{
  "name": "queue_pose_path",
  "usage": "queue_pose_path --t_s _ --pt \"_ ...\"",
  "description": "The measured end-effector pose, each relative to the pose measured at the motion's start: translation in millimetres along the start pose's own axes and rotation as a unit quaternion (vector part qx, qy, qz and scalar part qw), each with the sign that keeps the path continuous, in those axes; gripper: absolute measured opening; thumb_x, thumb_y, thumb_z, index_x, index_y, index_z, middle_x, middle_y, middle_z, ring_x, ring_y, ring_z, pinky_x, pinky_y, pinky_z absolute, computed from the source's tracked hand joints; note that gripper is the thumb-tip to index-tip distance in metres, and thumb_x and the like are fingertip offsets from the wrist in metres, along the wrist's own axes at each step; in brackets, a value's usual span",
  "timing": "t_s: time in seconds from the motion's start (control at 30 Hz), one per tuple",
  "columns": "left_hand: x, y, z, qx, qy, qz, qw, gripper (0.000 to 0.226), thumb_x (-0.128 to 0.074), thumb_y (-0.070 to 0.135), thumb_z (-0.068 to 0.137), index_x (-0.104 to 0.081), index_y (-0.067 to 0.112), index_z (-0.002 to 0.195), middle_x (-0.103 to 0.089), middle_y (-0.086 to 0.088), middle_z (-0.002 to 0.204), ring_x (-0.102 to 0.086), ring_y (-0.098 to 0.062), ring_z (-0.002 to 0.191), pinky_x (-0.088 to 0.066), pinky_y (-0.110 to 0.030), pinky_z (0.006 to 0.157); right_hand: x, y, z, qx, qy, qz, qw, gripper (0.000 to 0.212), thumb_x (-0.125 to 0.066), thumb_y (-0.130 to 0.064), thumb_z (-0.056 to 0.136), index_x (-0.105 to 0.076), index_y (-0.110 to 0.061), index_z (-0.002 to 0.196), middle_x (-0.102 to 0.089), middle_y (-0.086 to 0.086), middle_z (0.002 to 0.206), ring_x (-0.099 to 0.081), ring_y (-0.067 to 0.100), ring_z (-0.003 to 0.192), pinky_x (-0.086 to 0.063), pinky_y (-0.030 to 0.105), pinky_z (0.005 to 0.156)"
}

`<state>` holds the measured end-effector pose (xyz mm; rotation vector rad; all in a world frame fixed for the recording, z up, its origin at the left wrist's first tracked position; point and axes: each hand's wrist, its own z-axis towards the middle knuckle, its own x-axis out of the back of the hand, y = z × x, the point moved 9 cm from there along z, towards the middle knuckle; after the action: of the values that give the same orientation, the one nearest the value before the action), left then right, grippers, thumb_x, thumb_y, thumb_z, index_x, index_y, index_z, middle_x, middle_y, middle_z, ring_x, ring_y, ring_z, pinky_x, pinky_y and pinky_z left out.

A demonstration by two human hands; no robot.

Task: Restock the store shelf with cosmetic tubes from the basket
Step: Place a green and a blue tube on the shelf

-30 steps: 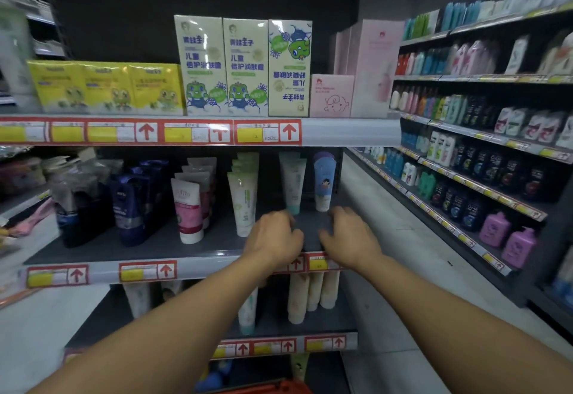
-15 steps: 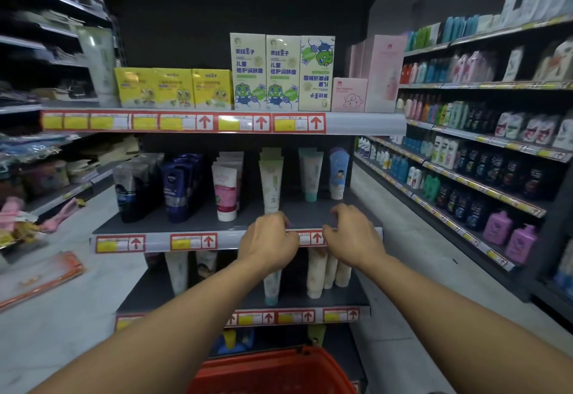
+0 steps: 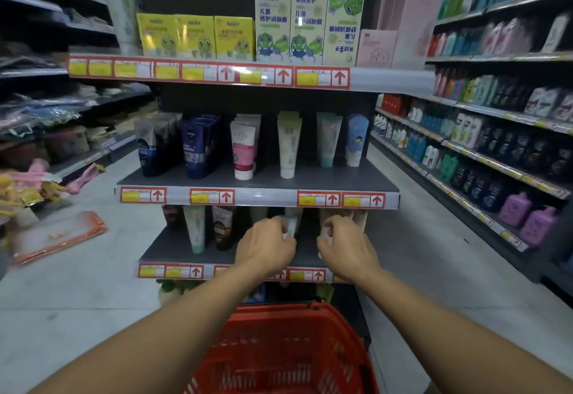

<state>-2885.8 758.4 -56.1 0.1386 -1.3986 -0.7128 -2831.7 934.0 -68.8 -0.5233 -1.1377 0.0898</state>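
Left hand: my left hand (image 3: 267,248) reaches to the lower shelf (image 3: 173,251) at about 12 o'clock, fingers curled around a pale green tube (image 3: 290,227) that stands upright there; the grip looks closed on it.
Right hand: my right hand (image 3: 347,246) sits just right of the left, at 1 o'clock, fingers bent around a cream tube (image 3: 326,229); the palm side is hidden, so I cannot tell how firm the hold is.
Green tube: on the lower shelf, near its middle, partly covered by my fingers.
Cream tube: on the lower shelf right of the green one, among further cream tubes (image 3: 356,215) at its far right.
Lower-shelf stock: a white-green tube (image 3: 195,229) and a dark tube (image 3: 222,228) stand at 11 o'clock from my left hand.
Middle shelf: the middle shelf (image 3: 260,181) carries upright rows, from 10 to 2 o'clock: dark blue tubes (image 3: 195,145), a pink tube (image 3: 243,153), a white tube (image 3: 287,145), a teal-capped tube (image 3: 328,139) and a blue tube (image 3: 356,141).
Top shelf: yellow boxes (image 3: 192,35) and tall boxes (image 3: 308,20).
Basket: the red basket (image 3: 288,350) lies at 6 o'clock, below both forearms; its contents are too blurred to tell.
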Motion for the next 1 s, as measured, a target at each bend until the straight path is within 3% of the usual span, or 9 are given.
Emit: queue_pose_path --t_s 0.13,0.3,0.4,0.53,1.0 --pt "-26.6 -21.3 -9.1 0.011 -0.024 0.004 1.0 0.028 -0.058 0.037 0.093 -0.066 0.025 0.117 -0.071 -0.001 0.118 -0.066 -0.028 0.104 -0.051 -0.036 0.075 -34.9 14.4 -15.7 -0.012 -0.032 -0.005 0.999 0.044 -0.061 -0.039 0.095 -0.056 -0.021 0.135 -0.06 0.001 0.131 -0.061 0.022 0.115 -0.054 0.04 0.09" --pt "-58.7 -49.6 -18.2 0.038 -0.054 0.01 0.998 0.027 -0.057 0.037 0.092 -0.068 0.025 0.113 -0.072 -0.002 0.114 -0.066 -0.029 0.108 -0.055 -0.039 0.085 -79.9 29.5 -35.2 -0.023 -0.072 -0.01 0.997 0.042 -0.06 -0.037 0.095 -0.057 -0.018 0.132 -0.059 0.004 0.127 -0.06 0.026 0.117 -0.053 0.041 0.092" --pt "-82.2 -67.8 -24.4 0.055 -0.077 0.014 0.995 0.024 -0.058 0.038 0.092 -0.068 0.023 0.109 -0.072 -0.001 0.11 -0.066 -0.028 0.107 -0.055 -0.038 0.084 -108.4 41.4 -47.5 -0.041 -0.103 -0.008 0.994 0.036 -0.061 -0.039 0.095 -0.058 -0.02 0.126 -0.059 0.001 0.122 -0.061 0.023 0.113 -0.054 0.041 0.09" --pt "-114.3 -94.8 -31.0 0.076 -0.112 0.008 0.991 0.023 -0.059 0.035 0.091 -0.07 0.023 0.107 -0.073 -0.003 0.112 -0.067 -0.029 0.108 -0.056 -0.039 0.087 -147.8 54.8 -63.2 -0.05 -0.144 0.001 0.988 0.041 -0.06 -0.039 0.095 -0.057 -0.02 0.132 -0.059 0.002 0.128 -0.062 0.022 0.115 -0.055 0.04 0.093" --pt "-230.2 -187.6 -72.5 0.175 -0.247 -0.011 0.953 0.028 -0.056 0.035 0.085 -0.073 0.021 0.103 -0.076 -0.004 0.107 -0.071 -0.029 0.102 -0.058 -0.037 0.087 -275.4 109.3 -120.4 -0.12 -0.284 0.008 0.951 0.026 -0.058 -0.035 0.092 -0.064 -0.014 0.106 -0.066 0.009 0.109 -0.066 0.029 0.098 -0.055 0.039 0.082"
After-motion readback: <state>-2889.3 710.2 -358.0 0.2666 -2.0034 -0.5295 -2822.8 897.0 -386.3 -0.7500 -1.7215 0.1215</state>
